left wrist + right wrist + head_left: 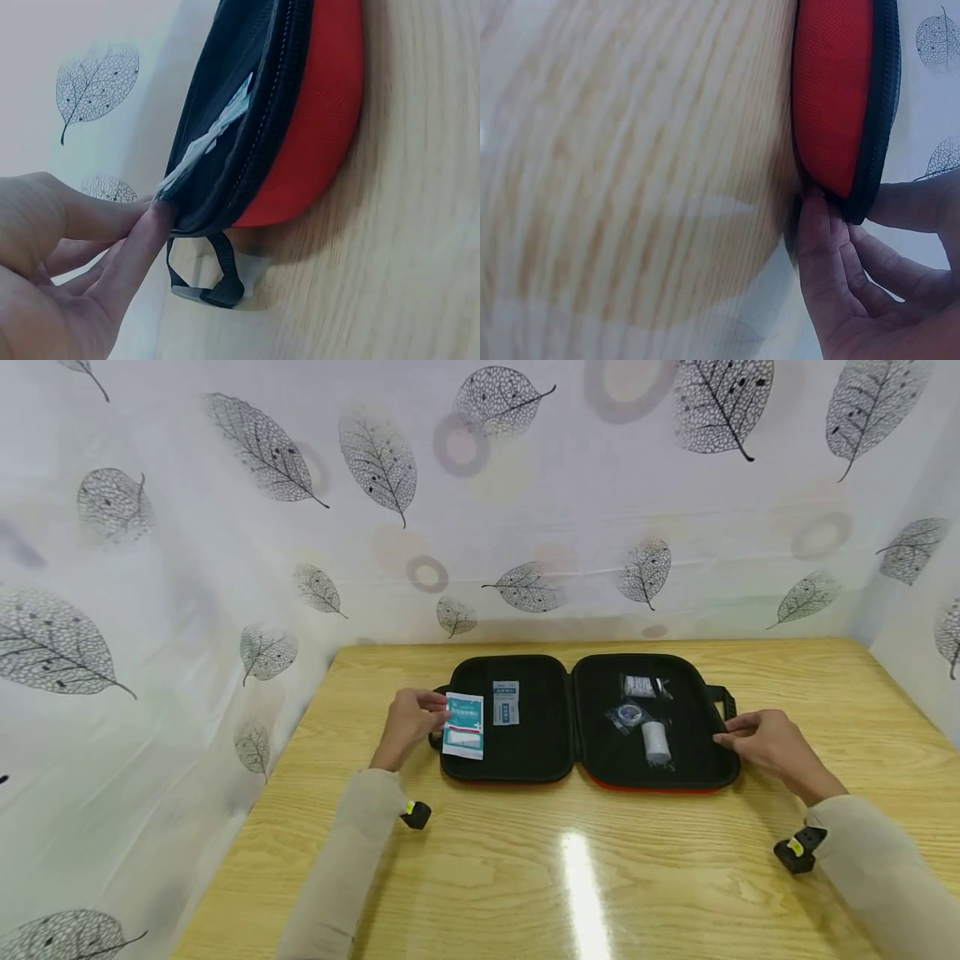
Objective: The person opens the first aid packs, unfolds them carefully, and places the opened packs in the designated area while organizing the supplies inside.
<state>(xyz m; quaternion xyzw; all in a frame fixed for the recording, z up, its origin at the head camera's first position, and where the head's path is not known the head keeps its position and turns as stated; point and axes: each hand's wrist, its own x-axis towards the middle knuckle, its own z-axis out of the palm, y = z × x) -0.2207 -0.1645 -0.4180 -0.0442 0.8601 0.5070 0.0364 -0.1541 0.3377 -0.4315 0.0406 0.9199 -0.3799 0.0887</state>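
Observation:
A red zip case (536, 752) with a black lining lies spread flat on the table, one half to each side. My left hand (412, 722) pinches the edge of a teal-and-white packet (463, 727) over the left half; in the left wrist view the packet (202, 146) shows edge-on between thumb and fingers. Beside it lies a smaller blue-and-white packet (506, 702). My right hand (768, 743) grips the rim of the right half, thumb on top and fingers beneath, as the right wrist view shows with the red shell (832, 97).
Inside the right half are a white roll in clear wrap (656, 742), a small bag with a round item (630, 716) and a white printed packet (643, 686). A black handle (722, 701) sticks out at right. A leaf-patterned curtain (525, 510) hangs behind the wooden table (487, 868).

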